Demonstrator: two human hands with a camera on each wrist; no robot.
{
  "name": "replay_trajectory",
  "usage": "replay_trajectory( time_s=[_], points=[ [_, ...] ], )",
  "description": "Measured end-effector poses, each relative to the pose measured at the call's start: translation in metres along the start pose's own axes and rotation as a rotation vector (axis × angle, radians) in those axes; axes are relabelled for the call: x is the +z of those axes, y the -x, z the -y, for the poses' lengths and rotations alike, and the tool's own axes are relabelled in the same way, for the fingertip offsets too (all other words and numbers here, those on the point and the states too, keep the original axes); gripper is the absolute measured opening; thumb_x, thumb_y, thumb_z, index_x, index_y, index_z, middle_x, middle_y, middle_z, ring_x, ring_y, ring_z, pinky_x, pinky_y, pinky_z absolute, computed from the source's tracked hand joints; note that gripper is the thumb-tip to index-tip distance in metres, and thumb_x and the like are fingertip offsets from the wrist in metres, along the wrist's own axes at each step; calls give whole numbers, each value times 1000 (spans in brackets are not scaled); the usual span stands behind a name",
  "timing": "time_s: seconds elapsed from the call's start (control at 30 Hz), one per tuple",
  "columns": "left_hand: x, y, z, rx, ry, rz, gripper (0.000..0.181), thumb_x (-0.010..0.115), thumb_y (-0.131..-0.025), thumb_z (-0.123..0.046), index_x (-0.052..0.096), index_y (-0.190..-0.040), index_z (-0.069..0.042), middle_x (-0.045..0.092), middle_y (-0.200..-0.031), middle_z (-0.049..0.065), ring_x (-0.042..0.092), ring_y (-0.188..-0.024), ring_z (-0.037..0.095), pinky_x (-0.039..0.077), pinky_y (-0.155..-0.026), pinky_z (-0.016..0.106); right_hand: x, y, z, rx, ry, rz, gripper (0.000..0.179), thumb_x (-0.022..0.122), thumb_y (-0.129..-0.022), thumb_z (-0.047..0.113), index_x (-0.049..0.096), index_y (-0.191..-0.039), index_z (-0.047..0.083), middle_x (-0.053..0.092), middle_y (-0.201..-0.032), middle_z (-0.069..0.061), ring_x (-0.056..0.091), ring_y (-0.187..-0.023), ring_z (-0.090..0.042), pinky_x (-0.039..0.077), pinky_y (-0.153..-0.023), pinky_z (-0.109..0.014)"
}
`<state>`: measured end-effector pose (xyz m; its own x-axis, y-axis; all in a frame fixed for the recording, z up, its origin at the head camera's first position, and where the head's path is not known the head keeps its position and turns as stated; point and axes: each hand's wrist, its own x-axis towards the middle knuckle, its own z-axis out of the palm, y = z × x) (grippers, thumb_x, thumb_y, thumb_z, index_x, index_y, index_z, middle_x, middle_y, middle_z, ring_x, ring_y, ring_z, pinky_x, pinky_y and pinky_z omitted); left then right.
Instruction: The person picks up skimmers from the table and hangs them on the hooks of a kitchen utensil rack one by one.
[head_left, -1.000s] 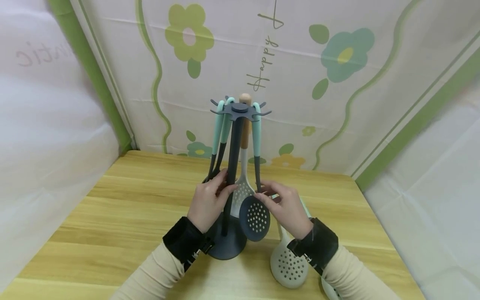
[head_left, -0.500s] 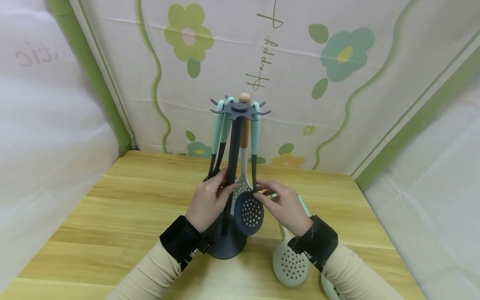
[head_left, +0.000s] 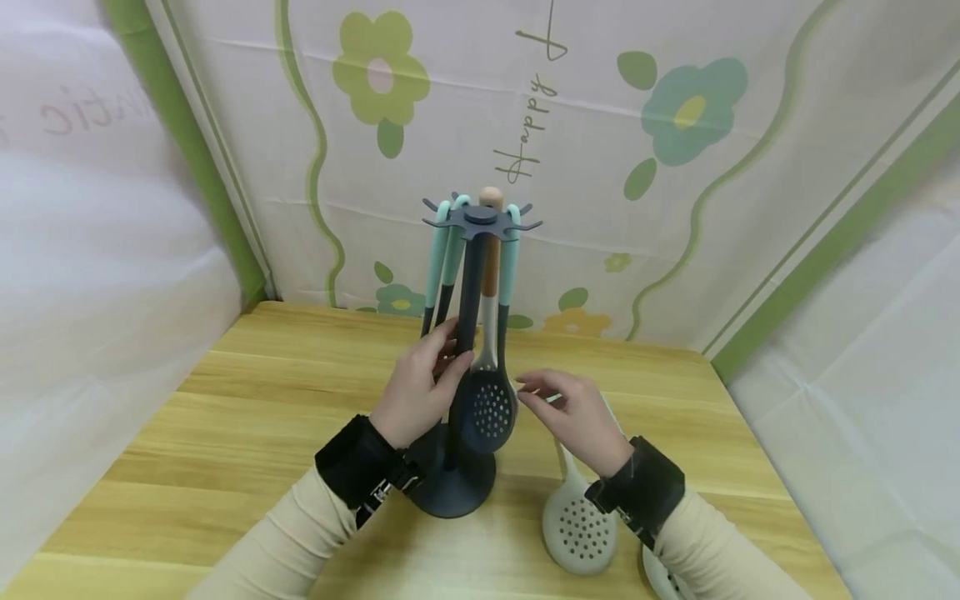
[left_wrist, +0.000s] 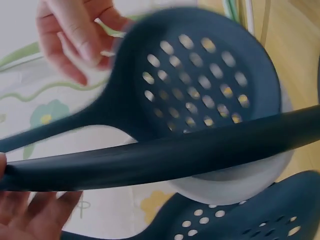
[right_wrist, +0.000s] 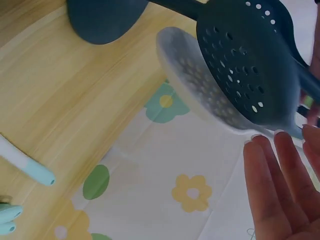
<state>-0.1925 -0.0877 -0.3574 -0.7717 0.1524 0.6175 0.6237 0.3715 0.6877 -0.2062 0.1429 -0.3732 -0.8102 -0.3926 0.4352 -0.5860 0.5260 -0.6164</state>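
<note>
A dark blue utensil stand (head_left: pixel 455 490) stands upright on the wooden table, its hooked top above the hands. My left hand (head_left: pixel 420 387) grips its post between thumb and fingers. From a hook hangs a dark slotted skimmer (head_left: pixel 491 410) with a mint handle, just right of the post. My right hand (head_left: pixel 577 417) is beside that skimmer's bowl, fingers loosely bent and holding nothing. Behind it hangs a pale grey skimmer (right_wrist: pixel 192 75) with a wooden handle (head_left: pixel 490 275). More mint-handled dark utensils (head_left: pixel 442 258) hang on the left, their lower ends partly hidden by my left hand.
A light grey slotted skimmer (head_left: pixel 580 529) lies on the table (head_left: pixel 247 467) below my right wrist. Another pale utensil (head_left: pixel 660 575) lies partly hidden under the right forearm. Patterned white cloth (head_left: pixel 465 108) walls the back, with plain-looking cloth at both sides.
The dark skimmer has swung left towards the post and overlaps the grey one. My right fingers have let go of its neck. My left hand has shifted slightly up the post.
</note>
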Motion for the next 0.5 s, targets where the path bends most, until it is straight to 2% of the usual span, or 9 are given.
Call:
replay_trajectory(
  time_s=[0.1,0.2,0.33,0.5],
  points=[
    [-2,-6,-2,31,43,44,46,54,-100,-6,48,-144,9,66,-128,24,70,-107,33,60,-84,44,-3,2,-6,32,18,6,30,69,-93,19,74,-116,1,76,-99,-6,70,-88,-17,61,-75,-39],
    [-4,-9,-1,66,41,71,47,54,-100,-4,47,-144,9,67,-126,24,70,-107,34,59,-86,44,-7,3,-12,64,44,11,39,69,-92,23,70,-124,1,76,-105,-10,71,-97,-24,59,-86,-47],
    [-5,-10,0,96,-1,67,44,56,-98,-4,51,-139,11,70,-115,22,72,-102,31,60,-84,41,-13,3,-19,138,73,65,57,70,-91,29,60,-139,0,72,-120,-19,66,-114,-35,51,-98,-54],
    [-5,-7,-2,95,-23,44,40,56,-98,-3,54,-136,11,71,-110,21,73,-98,29,60,-82,39,-16,5,-30,282,120,156,75,72,-88,34,47,-150,0,63,-134,-26,58,-124,-45,48,-100,-59]
  ],
)
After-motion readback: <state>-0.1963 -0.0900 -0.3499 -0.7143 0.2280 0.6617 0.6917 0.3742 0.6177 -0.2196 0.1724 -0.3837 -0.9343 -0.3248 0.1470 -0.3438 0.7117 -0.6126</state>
